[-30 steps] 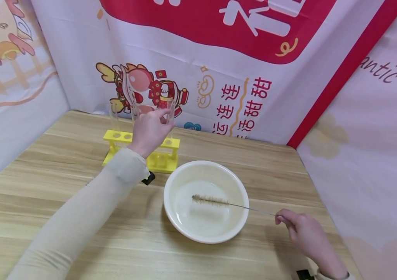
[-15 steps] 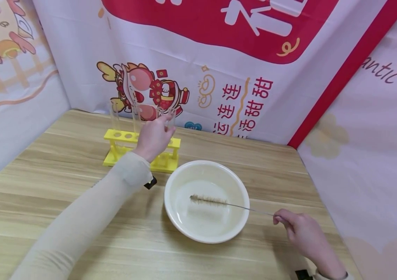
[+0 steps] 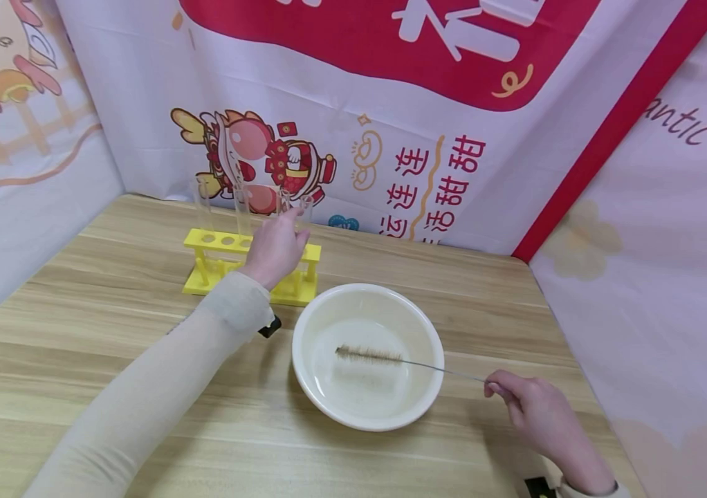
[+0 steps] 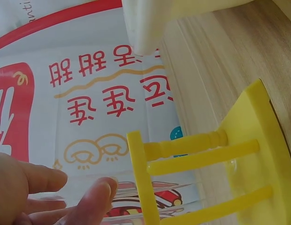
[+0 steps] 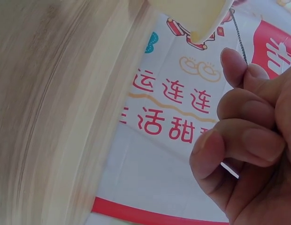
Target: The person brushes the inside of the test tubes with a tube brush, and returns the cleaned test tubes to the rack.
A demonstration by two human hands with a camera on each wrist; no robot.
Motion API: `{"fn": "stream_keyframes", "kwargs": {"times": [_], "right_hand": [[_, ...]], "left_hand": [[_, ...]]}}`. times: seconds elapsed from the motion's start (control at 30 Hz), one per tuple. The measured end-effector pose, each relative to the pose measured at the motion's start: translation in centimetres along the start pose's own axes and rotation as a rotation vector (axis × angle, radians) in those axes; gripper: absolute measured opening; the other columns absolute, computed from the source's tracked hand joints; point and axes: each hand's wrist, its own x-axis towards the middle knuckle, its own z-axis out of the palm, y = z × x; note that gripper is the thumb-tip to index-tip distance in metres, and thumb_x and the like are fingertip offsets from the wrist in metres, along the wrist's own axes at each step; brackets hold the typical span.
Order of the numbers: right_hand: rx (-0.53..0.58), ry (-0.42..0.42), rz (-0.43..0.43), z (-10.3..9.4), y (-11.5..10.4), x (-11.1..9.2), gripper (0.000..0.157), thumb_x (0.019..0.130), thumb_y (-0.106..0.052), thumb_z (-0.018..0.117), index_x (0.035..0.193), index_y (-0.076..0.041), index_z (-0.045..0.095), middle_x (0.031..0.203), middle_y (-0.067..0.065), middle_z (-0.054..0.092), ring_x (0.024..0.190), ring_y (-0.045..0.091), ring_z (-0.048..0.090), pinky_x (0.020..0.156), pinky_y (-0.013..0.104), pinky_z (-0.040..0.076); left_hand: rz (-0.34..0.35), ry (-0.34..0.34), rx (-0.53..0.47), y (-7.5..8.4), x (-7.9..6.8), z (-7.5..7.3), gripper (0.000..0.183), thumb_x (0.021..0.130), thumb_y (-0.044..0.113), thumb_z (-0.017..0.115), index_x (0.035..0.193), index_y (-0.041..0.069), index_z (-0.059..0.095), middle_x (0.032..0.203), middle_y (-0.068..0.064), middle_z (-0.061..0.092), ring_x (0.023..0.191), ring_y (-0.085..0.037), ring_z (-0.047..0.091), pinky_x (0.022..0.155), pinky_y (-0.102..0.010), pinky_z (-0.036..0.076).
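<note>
My left hand (image 3: 275, 245) is at the right part of a yellow test tube rack (image 3: 294, 299), beside the tops of two clear test tubes (image 3: 306, 213). In the left wrist view its thumb (image 4: 91, 206) and fingers stand apart, with the tubes just past the thumb. More tubes (image 3: 242, 211) stand in the rack further left. My right hand (image 3: 537, 411) pinches the thin wire handle of a test tube brush (image 3: 369, 355). Its bristles lie over the inside of a white basin (image 3: 371, 422). In the right wrist view the twisted wire (image 5: 238, 33) runs up from thumb and forefinger.
A wood-grain table (image 3: 235, 429) carries the rack and, in front of it to the right, the basin. Printed cloth (image 3: 341, 83) hangs behind and at both sides. A small black object (image 3: 269, 326) shows at the left cuff.
A test tube that my left hand held raised at the rack's right end has gone down into the rack, and the fingers have loosened. My right hand and the brush shifted slightly left.
</note>
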Motion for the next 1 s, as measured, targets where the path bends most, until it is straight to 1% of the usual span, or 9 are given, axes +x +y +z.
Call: {"fn": "stream_keyframes", "kwargs": {"times": [0.1,0.17,0.5,0.57,0.63,0.73,0.83,0.93,1.0], "right_hand": [[-0.007,-0.018,0.008,-0.1,-0.2,0.1,0.031,0.079,0.004,0.075,0.084,-0.026,0.066,0.074,-0.015,0.067,0.059,-0.007,0.048,0.048,0.028,0.045],[-0.013,-0.020,0.008,-0.1,-0.4,0.3,0.030,0.079,0.003,0.075,0.084,-0.025,0.067,0.075,-0.015,0.067,0.061,-0.006,0.052,0.049,0.029,0.047],[-0.069,-0.012,-0.013,0.3,-1.5,2.0,0.019,0.081,-0.005,0.077,0.085,-0.023,0.071,0.076,-0.013,0.069,0.063,0.004,0.063,0.054,0.034,0.053],[-0.079,-0.014,-0.014,0.6,-1.8,2.4,0.017,0.082,-0.006,0.077,0.085,-0.022,0.072,0.077,-0.013,0.070,0.065,0.007,0.065,0.055,0.034,0.053],[-0.087,-0.027,-0.014,0.8,-2.0,2.8,0.016,0.082,-0.008,0.076,0.086,-0.023,0.072,0.078,-0.013,0.070,0.065,0.007,0.065,0.055,0.034,0.053],[-0.092,-0.055,-0.010,0.9,-2.5,3.5,0.015,0.084,-0.010,0.076,0.086,-0.024,0.072,0.077,-0.013,0.070,0.063,0.008,0.064,0.052,0.033,0.051],[-0.085,-0.100,0.009,1.1,-2.8,3.9,0.013,0.086,-0.012,0.075,0.086,-0.024,0.072,0.078,-0.012,0.071,0.064,0.011,0.066,0.050,0.034,0.050],[-0.074,-0.135,0.023,1.2,-2.8,4.1,0.014,0.087,-0.012,0.074,0.087,-0.026,0.072,0.080,-0.012,0.071,0.067,0.012,0.068,0.051,0.034,0.050],[-0.060,-0.145,0.017,1.3,-2.8,4.1,0.013,0.087,-0.013,0.074,0.088,-0.026,0.073,0.080,-0.012,0.071,0.068,0.009,0.067,0.052,0.034,0.051]], "left_hand": [[-0.002,-0.013,-0.001,0.0,-0.2,-0.2,0.055,0.101,0.020,0.060,0.151,0.009,0.040,0.082,-0.009,0.064,0.055,-0.021,0.057,0.050,-0.027,0.051],[-0.010,-0.028,-0.001,0.1,-0.4,-0.3,0.059,0.100,0.021,0.060,0.153,0.011,0.037,0.075,-0.008,0.060,0.053,-0.022,0.056,0.050,-0.026,0.051],[-0.020,-0.127,0.054,0.5,-1.0,-1.2,0.069,0.100,0.026,0.060,0.157,0.008,0.024,0.060,-0.008,0.051,0.043,-0.020,0.046,0.045,-0.025,0.045],[-0.013,-0.144,0.050,0.5,-1.2,-1.4,0.070,0.100,0.025,0.061,0.157,0.008,0.024,0.064,-0.009,0.053,0.043,-0.020,0.046,0.044,-0.025,0.043],[0.009,-0.154,0.038,0.5,-1.5,-1.8,0.069,0.099,0.024,0.061,0.156,0.007,0.026,0.078,-0.012,0.062,0.050,-0.021,0.053,0.044,-0.025,0.043],[0.043,-0.160,0.030,0.5,-2.1,-2.6,0.066,0.098,0.024,0.063,0.154,0.007,0.031,0.111,-0.017,0.067,0.079,-0.026,0.066,0.047,-0.027,0.046],[0.086,-0.160,0.051,0.3,-2.7,-3.7,0.062,0.098,0.024,0.063,0.152,0.007,0.037,0.128,-0.019,0.063,0.105,-0.030,0.066,0.057,-0.032,0.054],[0.120,-0.166,0.087,-0.4,-3.6,-5.0,0.058,0.098,0.025,0.063,0.149,0.007,0.042,0.126,-0.019,0.064,0.107,-0.031,0.066,0.074,-0.040,0.058],[0.130,-0.169,0.099,-1.0,-4.4,-5.9,0.056,0.099,0.025,0.062,0.148,0.007,0.045,0.127,-0.018,0.064,0.090,-0.032,0.070,0.068,-0.040,0.058]]}}
